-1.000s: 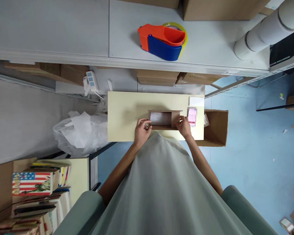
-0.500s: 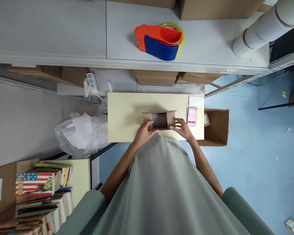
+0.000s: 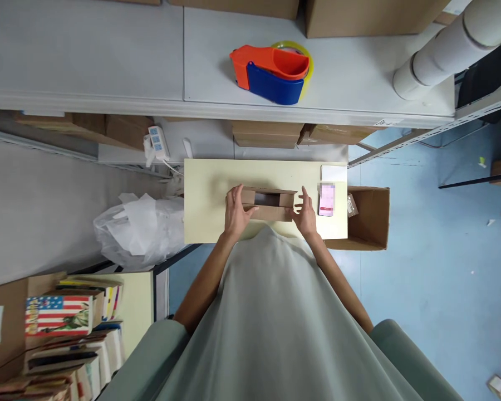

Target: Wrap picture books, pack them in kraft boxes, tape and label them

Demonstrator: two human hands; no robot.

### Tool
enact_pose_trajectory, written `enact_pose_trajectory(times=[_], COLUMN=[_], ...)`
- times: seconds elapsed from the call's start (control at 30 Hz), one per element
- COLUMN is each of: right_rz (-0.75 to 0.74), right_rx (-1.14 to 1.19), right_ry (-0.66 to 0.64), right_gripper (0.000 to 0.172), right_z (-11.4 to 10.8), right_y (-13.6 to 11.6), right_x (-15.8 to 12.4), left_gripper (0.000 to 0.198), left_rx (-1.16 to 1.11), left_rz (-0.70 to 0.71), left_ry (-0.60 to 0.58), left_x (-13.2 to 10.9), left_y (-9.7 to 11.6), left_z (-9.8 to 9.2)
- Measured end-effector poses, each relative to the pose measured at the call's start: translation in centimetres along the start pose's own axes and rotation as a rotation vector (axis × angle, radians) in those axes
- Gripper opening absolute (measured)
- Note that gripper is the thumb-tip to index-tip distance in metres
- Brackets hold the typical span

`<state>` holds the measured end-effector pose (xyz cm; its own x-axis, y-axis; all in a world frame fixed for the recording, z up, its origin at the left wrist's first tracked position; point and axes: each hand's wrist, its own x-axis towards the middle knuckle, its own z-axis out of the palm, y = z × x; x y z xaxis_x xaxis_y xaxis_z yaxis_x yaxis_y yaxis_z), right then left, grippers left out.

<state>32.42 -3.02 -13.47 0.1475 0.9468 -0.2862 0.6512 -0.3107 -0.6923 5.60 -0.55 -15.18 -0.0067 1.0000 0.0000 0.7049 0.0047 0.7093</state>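
Note:
A small brown cardboard box [image 3: 268, 204] lies on the pale yellow table [image 3: 209, 189], its open side showing a dark inside. My left hand [image 3: 235, 211] cups the box's left end, thumb across the front flap and fingers over the top. My right hand [image 3: 305, 213] presses flat against the right end with fingers stretched upward. A pink and white packet [image 3: 327, 199] lies on the table just right of my right hand.
An open cardboard carton [image 3: 369, 218] stands at the table's right end. An orange and blue tape dispenser [image 3: 271, 67] sits on the grey shelf above. A white plastic bag [image 3: 136, 228] lies left; books [image 3: 58, 317] are stacked at lower left.
The box has shifted slightly left and its flaps have folded inward, narrowing the opening. Both hands moved from the front corners to the box's two ends.

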Motion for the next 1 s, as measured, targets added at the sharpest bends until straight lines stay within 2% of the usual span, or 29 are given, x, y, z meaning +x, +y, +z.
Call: enact_pose_trajectory(times=[0.07, 0.17, 0.27, 0.47, 0.73, 0.9, 1.0], right_rz=[-0.097, -0.158, -0.155, -0.111, -0.066, -0.085, -0.020], right_rx=[-0.057, -0.142, -0.112, 0.134, 0.138, -0.006, -0.169], right_ry=[-0.005, -0.061, -0.064, 0.004, 0.084, 0.095, 0.129], right_gripper=[0.065, 0.041, 0.033, 0.038, 0.043, 0.044, 0.065], right_z=[-0.2, -0.3, 0.0, 0.4, 0.9, 2.6, 4.8], right_y=[0.0, 0.6, 1.3, 1.6, 1.8, 0.5, -1.1], right_x=[-0.1, -0.6, -1.1, -1.8, -0.6, -0.4, -0.5], left_gripper=[0.077, 0.044, 0.029, 0.032, 0.014, 0.017, 0.030], left_rx=[-0.001, 0.015, -0.003, -0.056, -0.065, -0.032, 0.027], left_rz=[0.069, 0.069, 0.030, -0.045, -0.098, -0.103, -0.102], left_ry=[-0.010, -0.022, -0.052, -0.012, 0.061, 0.069, 0.054], left_x=[-0.2, -0.8, -1.3, -1.5, -2.0, -1.9, -2.1], left_y=[-0.5, -1.5, -2.2, -1.5, -0.9, -0.3, 0.9], left_z=[-0.4, -1.0, -1.2, -0.8, 0.8, 0.9, 1.3])
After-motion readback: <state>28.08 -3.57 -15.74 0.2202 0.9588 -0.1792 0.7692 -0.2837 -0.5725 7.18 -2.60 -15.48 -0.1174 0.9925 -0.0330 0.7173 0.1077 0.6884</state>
